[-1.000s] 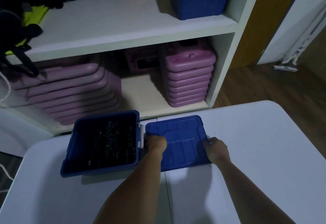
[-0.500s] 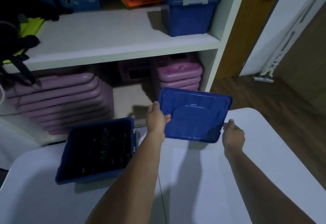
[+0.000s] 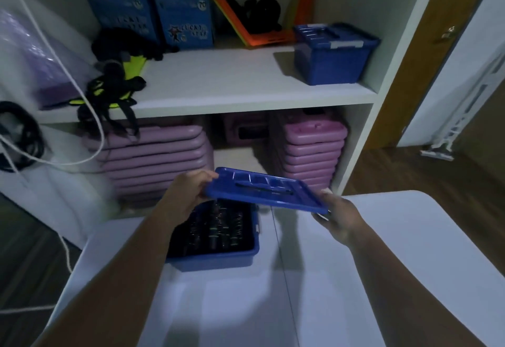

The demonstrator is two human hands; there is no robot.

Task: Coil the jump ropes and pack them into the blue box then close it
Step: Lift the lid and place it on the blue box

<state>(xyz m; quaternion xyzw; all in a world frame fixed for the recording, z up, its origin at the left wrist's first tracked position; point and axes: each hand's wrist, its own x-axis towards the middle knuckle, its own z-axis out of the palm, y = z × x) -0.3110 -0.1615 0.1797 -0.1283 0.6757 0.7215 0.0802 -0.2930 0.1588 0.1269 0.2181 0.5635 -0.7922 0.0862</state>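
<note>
Both my hands, left hand (image 3: pixel 188 191) and right hand (image 3: pixel 337 219), grip the lid (image 3: pixel 262 189); I should square it level over the blue box (image 3: pixel 218 260) at seven o'clock, then press.

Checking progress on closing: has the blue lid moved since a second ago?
Yes. The lid left the table, rose, and shifted left, partly over the blue box.

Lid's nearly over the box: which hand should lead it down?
Probably left. The left hand holds the lid edge directly above the open blue box; the right hand grips the edge hanging beyond the box.
</note>
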